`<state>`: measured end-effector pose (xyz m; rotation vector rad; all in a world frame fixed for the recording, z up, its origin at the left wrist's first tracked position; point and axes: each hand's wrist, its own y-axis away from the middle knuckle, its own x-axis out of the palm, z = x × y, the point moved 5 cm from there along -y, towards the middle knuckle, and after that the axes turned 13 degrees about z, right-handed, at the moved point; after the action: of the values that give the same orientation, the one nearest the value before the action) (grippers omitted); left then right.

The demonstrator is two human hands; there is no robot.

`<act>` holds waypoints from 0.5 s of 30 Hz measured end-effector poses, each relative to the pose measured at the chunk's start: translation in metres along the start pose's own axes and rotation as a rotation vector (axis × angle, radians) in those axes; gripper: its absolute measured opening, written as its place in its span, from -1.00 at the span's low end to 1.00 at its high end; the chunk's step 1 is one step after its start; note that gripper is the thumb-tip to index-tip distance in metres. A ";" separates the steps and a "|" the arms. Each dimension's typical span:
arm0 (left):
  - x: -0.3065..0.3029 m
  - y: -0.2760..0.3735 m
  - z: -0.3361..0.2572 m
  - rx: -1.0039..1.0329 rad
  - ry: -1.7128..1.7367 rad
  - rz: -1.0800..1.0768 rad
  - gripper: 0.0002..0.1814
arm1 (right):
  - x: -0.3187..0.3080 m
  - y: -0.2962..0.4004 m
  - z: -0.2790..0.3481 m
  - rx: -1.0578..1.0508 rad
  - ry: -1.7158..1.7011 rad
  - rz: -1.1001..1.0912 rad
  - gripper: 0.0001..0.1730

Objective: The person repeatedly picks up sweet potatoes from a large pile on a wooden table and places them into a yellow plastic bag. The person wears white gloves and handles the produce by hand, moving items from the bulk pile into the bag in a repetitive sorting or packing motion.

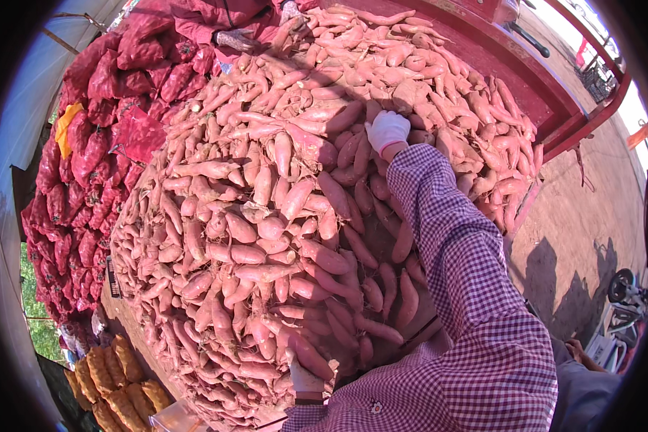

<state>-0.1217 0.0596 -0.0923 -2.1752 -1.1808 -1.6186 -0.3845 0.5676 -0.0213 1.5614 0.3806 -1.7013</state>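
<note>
A large heap of pinkish-red sweet potatoes (237,270) spreads before me, some with thin roots and soil on them. My left hand (305,378), in a white glove, is low in the picture with a sweet potato (310,353) held against its fingers and palm. Farther up the heap, my right hand (387,131) rests among the tubers in a white glove with a pink cuff. Its fingertips point down and are partly hidden, so a grip on any tuber cannot be made out. A checked sleeve (464,270) covers my right arm.
Filled red mesh sacks (86,189) are stacked at left, one with a yellow cloth (67,129). Another person's gloved hand (236,39) is at the heap's far side. A red metal trailer side (518,70) borders the upper right. Orange-brown filled bags (119,383) lie lower left.
</note>
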 end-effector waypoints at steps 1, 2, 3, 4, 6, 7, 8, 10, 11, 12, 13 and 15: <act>0.013 -0.002 -0.002 0.004 -0.027 -0.081 -0.36 | -0.003 -0.006 0.006 0.028 -0.006 0.106 -0.46; 0.026 -0.007 -0.004 -0.002 -0.052 -0.151 -0.37 | -0.009 -0.009 0.011 0.039 0.013 0.111 -0.41; 0.040 -0.009 -0.006 0.000 -0.080 -0.232 -0.38 | -0.007 -0.015 0.018 0.041 0.030 0.125 -0.36; 0.037 -0.012 -0.007 -0.004 -0.080 -0.268 -0.39 | 0.005 -0.034 0.012 -0.006 0.088 0.029 -0.29; 0.047 -0.016 -0.010 -0.007 -0.087 -0.466 -0.44 | 0.011 -0.036 0.009 -0.047 -0.037 0.089 -0.29; 0.039 -0.014 -0.014 -0.005 -0.185 -0.512 -0.44 | 0.015 -0.033 0.003 -0.053 -0.100 0.125 -0.29; 0.026 -0.018 -0.016 0.002 -0.277 -0.543 -0.45 | 0.012 -0.032 -0.001 -0.054 -0.154 0.132 -0.35; 0.020 -0.034 -0.030 0.024 -0.483 -0.536 -0.44 | 0.014 -0.027 -0.002 -0.354 -0.625 0.085 -0.38; 0.029 -0.054 -0.042 -0.005 -0.615 -0.490 -0.46 | 0.019 -0.018 -0.006 -0.495 -0.863 0.063 -0.40; 0.038 -0.070 -0.055 -0.023 -0.747 -0.457 -0.47 | 0.029 -0.004 0.001 -0.534 -1.262 0.225 -0.42; 0.016 -0.082 -0.063 -0.004 -0.752 -0.468 -0.49 | 0.034 0.029 0.014 -0.515 -1.690 0.425 -0.42; 0.086 -0.142 -0.086 -0.119 -1.237 -0.491 -0.54 | 0.054 0.075 0.008 -0.212 -2.206 0.592 -0.46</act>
<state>-0.2734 0.1470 -0.0260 -3.2115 -2.0088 -0.2021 -0.3343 0.4950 -0.0497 -0.8020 -0.8906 -1.7146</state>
